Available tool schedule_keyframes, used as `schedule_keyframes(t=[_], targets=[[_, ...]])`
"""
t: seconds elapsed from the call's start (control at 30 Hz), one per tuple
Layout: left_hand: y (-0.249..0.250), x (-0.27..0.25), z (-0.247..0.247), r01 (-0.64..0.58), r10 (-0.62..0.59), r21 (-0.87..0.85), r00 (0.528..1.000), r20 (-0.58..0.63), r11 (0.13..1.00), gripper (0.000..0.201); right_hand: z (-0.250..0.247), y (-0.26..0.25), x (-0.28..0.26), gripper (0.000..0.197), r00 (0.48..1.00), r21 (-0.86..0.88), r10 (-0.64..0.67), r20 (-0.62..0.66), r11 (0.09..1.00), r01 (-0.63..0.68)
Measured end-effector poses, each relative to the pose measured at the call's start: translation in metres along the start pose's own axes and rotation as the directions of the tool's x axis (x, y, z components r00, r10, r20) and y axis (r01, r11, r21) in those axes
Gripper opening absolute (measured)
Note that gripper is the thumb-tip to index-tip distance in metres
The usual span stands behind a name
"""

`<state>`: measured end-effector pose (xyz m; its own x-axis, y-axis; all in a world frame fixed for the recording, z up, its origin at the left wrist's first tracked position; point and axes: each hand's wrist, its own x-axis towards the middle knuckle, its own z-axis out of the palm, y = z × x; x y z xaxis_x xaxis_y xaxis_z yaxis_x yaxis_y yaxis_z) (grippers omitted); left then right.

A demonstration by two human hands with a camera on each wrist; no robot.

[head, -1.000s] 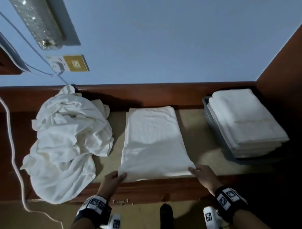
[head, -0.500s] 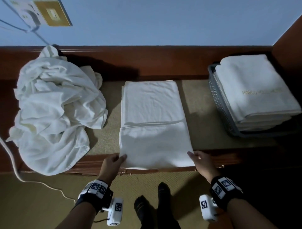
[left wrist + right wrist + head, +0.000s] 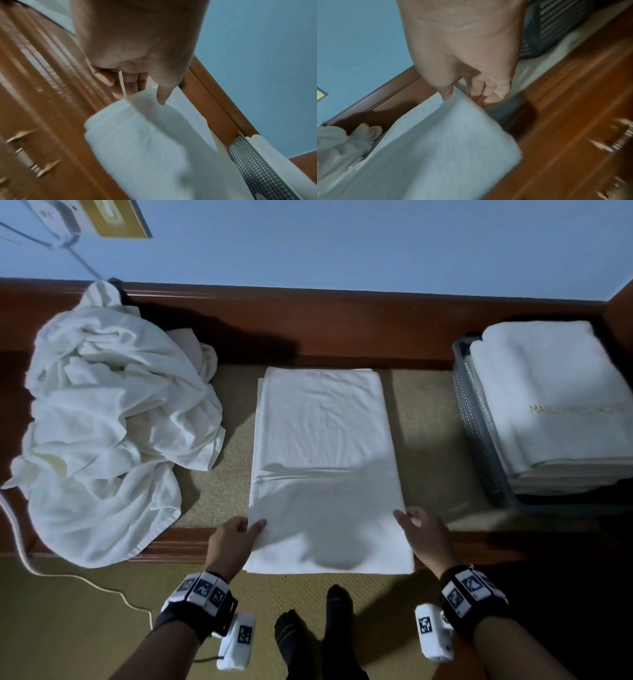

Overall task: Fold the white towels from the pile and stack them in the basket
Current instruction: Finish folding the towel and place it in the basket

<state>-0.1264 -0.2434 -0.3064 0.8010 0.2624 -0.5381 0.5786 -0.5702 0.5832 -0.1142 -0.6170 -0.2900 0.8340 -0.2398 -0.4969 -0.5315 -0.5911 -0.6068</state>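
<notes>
Towel (image 3: 323, 460), white, half-folded, lies on desk (image 3: 424, 419) between pile (image 3: 109, 422) and basket (image 3: 479, 436); near end overhangs desk's front edge. Left hand (image 3: 233, 542) and right hand (image 3: 423, 534) pinch its near corners, thumbs on top. Surface smooth, faint creases.

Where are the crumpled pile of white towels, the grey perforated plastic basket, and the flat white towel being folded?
crumpled pile of white towels (image 3: 113, 433), head view, middle of the heap.
grey perforated plastic basket (image 3: 479, 433), head view, its left wall.
flat white towel being folded (image 3: 322, 433), head view, its upper layer.
</notes>
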Motion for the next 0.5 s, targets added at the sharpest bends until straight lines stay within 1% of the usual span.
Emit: schedule_keyframes(t=[0.07,0.13,0.17,0.2,0.27,0.3,0.37,0.43,0.5], targets=[[0.020,0.022,-0.001,-0.022,0.022,-0.093,1.000,-0.006,0.995,0.029,-0.002,-0.015,0.025,0.043,1.000,-0.001,-0.014,0.021,1.000,0.014],[0.037,0.043,-0.002,-0.001,-0.003,-0.212,1.000,-0.018,0.977,0.032,-0.002,-0.026,0.052,0.040,0.999,-0.008,-0.028,0.033,1.000,0.029],[0.045,0.052,-0.003,-0.002,-0.007,-0.239,0.999,-0.037,0.971,0.031,-0.002,-0.031,0.064,0.037,0.999,-0.034,-0.043,0.030,0.998,0.044],[0.052,0.061,-0.002,-0.023,0.007,-0.233,0.998,-0.069,0.972,0.029,-0.003,-0.037,0.075,0.037,0.998,-0.076,-0.055,0.031,0.996,0.057],[0.064,0.071,-0.004,-0.068,0.048,-0.152,0.990,-0.130,0.986,0.022,-0.005,-0.044,0.093,0.037,0.997,-0.136,-0.065,0.036,0.988,0.070],[0.069,0.074,-0.005,-0.079,0.059,-0.130,0.986,-0.153,0.988,0.018,-0.006,-0.044,0.102,0.036,0.998,-0.134,-0.064,0.024,0.989,0.067],[0.072,0.081,-0.006,-0.084,0.056,-0.147,0.982,-0.181,0.986,0.015,-0.005,-0.042,0.114,0.030,0.999,-0.068,-0.054,-0.003,0.996,0.053],[0.075,0.087,-0.005,-0.071,0.035,-0.164,0.976,-0.214,0.984,0.016,-0.001,-0.041,0.120,0.025,0.998,-0.026,-0.053,-0.040,0.998,0.052],[0.079,0.092,-0.002,-0.064,0.028,-0.143,0.970,-0.240,0.988,0.019,0.002,-0.044,0.123,0.022,0.993,-0.049,-0.085,-0.077,0.995,0.082]])
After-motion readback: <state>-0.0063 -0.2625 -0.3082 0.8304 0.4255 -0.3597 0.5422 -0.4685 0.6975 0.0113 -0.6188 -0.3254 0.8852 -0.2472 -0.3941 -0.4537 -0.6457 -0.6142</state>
